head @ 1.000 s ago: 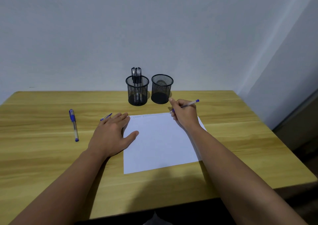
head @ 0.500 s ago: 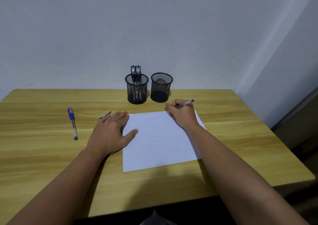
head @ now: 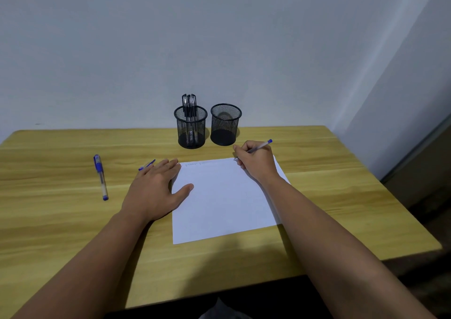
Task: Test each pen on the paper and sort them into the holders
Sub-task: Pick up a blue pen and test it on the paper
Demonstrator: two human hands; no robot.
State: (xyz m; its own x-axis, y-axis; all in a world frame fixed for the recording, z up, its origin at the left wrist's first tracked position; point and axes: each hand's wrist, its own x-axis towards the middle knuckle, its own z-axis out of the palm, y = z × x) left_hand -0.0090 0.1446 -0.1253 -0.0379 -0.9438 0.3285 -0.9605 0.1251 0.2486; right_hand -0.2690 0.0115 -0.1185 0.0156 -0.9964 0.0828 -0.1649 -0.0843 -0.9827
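A light wooden desk (head: pixel 73 233) with a pale, streaky grain stands pushed against a plain grey-white wall (head: pixel 122 50), which meets a second wall at the right in a soft corner. Past the desk's right edge the floor is dark and indistinct.

A white sheet of paper (head: pixel 219 201) lies near the middle of the desk, slightly skewed, with faint scribbles along its far edge. The right hand (head: pixel 257 163) is closed around a thin pen (head: pixel 258 146) with a blue end cap, its tip set at the paper's far right corner. The left hand (head: pixel 156 189) lies flat and relaxed, fingers spread, gripping nothing; its thumb rests on the paper's left edge while the palm sits on bare wood.

Just beyond the left fingertips a small blue pen (head: pixel 147 165) pokes out, partly hidden by the hand. A capped blue pen (head: pixel 100 176) lies well apart toward the desk's left edge, pointing roughly front to back.

At the far edge of the desk, near the wall, two black mesh holders stand side by side (close, but not touching as far as can be seen). The left holder (head: pixel 190 129) holds several dark pens (head: pixel 189 104) standing upright; the right holder (head: pixel 225 124) shows only its dark bottom.
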